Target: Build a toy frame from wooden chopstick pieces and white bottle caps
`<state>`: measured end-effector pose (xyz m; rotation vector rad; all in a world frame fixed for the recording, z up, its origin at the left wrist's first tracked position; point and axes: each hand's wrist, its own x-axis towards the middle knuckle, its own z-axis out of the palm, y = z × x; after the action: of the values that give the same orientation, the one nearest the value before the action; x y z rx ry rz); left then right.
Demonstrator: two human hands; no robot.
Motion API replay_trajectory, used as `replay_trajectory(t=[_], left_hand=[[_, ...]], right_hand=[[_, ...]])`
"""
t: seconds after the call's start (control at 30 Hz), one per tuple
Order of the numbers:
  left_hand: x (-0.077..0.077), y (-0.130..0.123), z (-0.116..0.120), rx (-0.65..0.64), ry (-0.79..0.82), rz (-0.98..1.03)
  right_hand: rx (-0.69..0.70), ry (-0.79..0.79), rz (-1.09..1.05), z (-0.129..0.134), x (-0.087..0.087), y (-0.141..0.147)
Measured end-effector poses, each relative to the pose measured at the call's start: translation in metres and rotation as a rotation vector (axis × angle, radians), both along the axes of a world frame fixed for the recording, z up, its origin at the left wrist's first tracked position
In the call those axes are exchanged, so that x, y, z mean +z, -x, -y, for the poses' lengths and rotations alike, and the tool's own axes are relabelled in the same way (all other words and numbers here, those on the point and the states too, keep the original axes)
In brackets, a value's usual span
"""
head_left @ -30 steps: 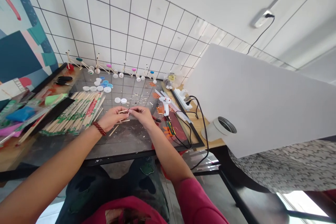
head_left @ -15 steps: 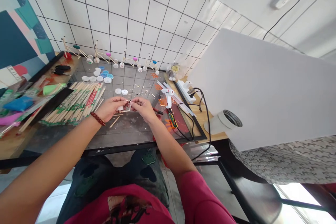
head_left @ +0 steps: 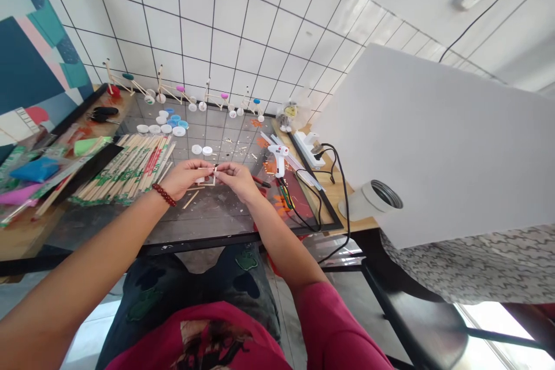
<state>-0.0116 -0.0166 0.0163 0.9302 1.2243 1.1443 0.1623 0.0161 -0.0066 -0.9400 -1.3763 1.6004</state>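
Note:
My left hand and my right hand meet over the middle of the table, each closed in a pinch. Between their fingertips is a small frame of pale wooden sticks, partly hidden by the fingers. A white piece, perhaps a bottle cap, shows under my left fingers. Two white bottle caps lie just beyond the hands. Short cut sticks rest on the tabletop below my left hand. A dark red and black pen-like tool lies right of my right hand.
A white glue gun stands at right, near glue sticks and a power strip. Packaged chopsticks, bottle caps and coloured clay packs lie left. Small stick-and-cap bicycles line the tiled wall.
The hands stay pinched on the stick frame, with only a slight shift of the fingers. The whole view has moved a little.

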Motion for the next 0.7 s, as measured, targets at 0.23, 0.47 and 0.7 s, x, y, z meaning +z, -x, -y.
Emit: replay_trajectory(t=[0.23, 0.47, 0.7], left_hand=[[0.001, -0.0016, 0.0007, 0.019, 0.012, 0.005], [-0.0032, -0.0007, -0.0015, 0.026, 0.001, 0.005], [-0.0025, -0.0002, -0.0015, 0.017, -0.017, 0.014]], right_hand=[[0.009, -0.002, 0.002, -0.0006, -0.0012, -0.0008], [0.008, 0.003, 0.018, -0.0028, -0.002, 0.0012], [0.014, 0.012, 0.017, -0.0026, 0.0008, 0.0013]])
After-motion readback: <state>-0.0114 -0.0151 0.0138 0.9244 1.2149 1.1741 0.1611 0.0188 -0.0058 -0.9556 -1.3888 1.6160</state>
